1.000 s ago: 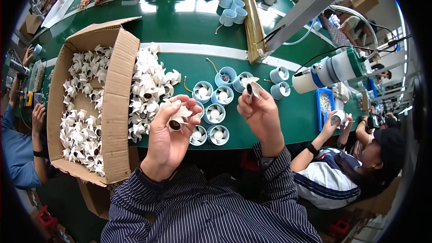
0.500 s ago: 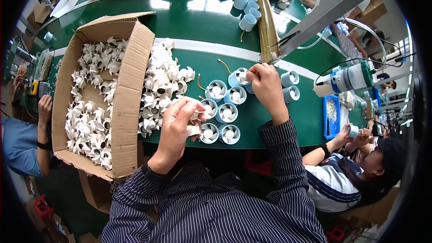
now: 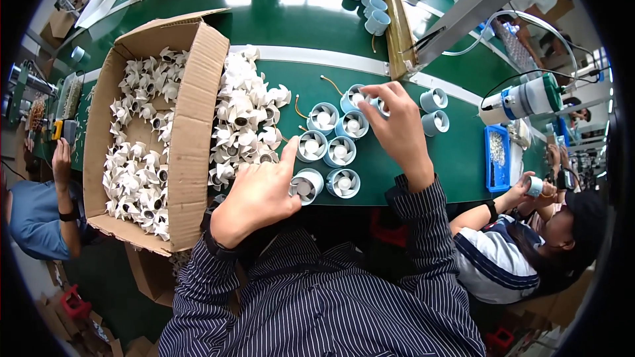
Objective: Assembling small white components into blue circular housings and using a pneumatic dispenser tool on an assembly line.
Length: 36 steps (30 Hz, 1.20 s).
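Light blue round fan housings with white fan wheels inside stand grouped on the green bench, some trailing a short wire. My left hand [image 3: 254,197] is at the front left one, a tilted fan housing [image 3: 305,186], with the index finger and thumb around its left side; the other fingers are hidden. Over the back of the group is my right hand [image 3: 399,122], thumb and index finger apart, with nothing visible between them. Beneath it, a rear fan housing [image 3: 353,97] is partly covered. White loose fan wheels [image 3: 241,116] are heaped left of the group.
A cardboard box [image 3: 192,139] of fan wheels stands at the left. Two fan housings [image 3: 434,111] sit to the right, several more at the back beside a gold-coloured strip [image 3: 397,33]. A blue tray [image 3: 496,158] and a co-worker [image 3: 509,251] are on the right.
My left hand has moved from holding white fan wheels to the front left fan housing, which now tilts. My right thumb and index finger have spread apart above the rear housings.
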Each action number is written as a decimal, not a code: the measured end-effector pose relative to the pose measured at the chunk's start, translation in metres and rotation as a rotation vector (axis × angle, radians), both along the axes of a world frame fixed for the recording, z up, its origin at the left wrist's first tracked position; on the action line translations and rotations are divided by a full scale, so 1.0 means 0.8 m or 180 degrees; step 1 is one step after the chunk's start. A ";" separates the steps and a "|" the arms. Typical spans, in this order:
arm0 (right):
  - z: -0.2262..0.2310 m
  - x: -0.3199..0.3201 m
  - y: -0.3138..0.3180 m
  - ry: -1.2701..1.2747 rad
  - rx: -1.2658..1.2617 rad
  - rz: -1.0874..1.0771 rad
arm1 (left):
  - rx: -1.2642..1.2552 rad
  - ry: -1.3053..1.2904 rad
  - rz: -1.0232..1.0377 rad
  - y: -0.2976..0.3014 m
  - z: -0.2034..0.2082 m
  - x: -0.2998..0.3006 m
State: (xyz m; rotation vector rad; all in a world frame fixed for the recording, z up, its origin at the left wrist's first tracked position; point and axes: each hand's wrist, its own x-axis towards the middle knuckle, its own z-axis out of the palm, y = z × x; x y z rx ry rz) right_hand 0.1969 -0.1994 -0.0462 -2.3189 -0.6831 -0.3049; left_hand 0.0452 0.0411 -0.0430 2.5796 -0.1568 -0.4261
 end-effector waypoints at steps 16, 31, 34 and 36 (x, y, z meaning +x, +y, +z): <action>-0.026 -0.183 -0.022 0.1168 -0.0148 0.0300 | -0.0497 -0.0177 0.0702 -0.031 -0.021 0.000; -0.041 -0.171 -0.024 0.0676 -0.0455 0.0047 | -0.0518 0.0154 0.0666 -0.018 -0.014 -0.014; -0.034 -0.167 -0.031 0.0806 -0.0577 -0.0117 | -0.0444 0.0167 0.0698 -0.027 -0.022 -0.003; -0.034 -0.164 -0.033 0.0913 -0.0623 -0.0226 | -0.0413 0.0168 0.0695 -0.028 -0.023 0.002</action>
